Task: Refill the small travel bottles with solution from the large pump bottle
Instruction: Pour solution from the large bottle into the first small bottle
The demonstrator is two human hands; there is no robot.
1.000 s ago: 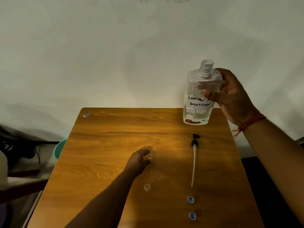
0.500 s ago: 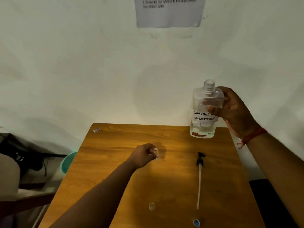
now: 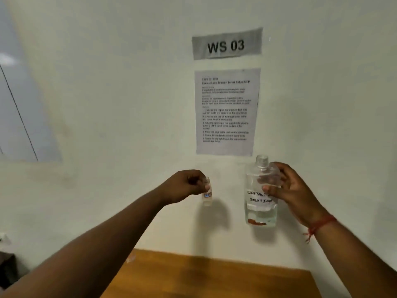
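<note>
My left hand (image 3: 184, 187) holds a small clear travel bottle (image 3: 207, 193) upright in the air, its neck open and a small label on its side. To its right, my right hand (image 3: 287, 191) grips the large clear bottle (image 3: 261, 191) by its upper body. That bottle is upright, has no pump or cap on its threaded neck, carries a handwritten "CONTACT SOLUTION" label, and holds a little liquid at the bottom. Both bottles are raised in front of the wall, a hand's width apart. The pump and the other small items lie out of view.
Only the far edge of the wooden table (image 3: 214, 274) shows at the bottom. On the wall hang a "WS 03" sign (image 3: 226, 44) and a printed instruction sheet (image 3: 225, 111). A dark object (image 3: 6, 269) sits low at the left.
My left hand took the small bottle off the table and lifted it up. Both hands and the view rose, so the table top dropped mostly out of sight.
</note>
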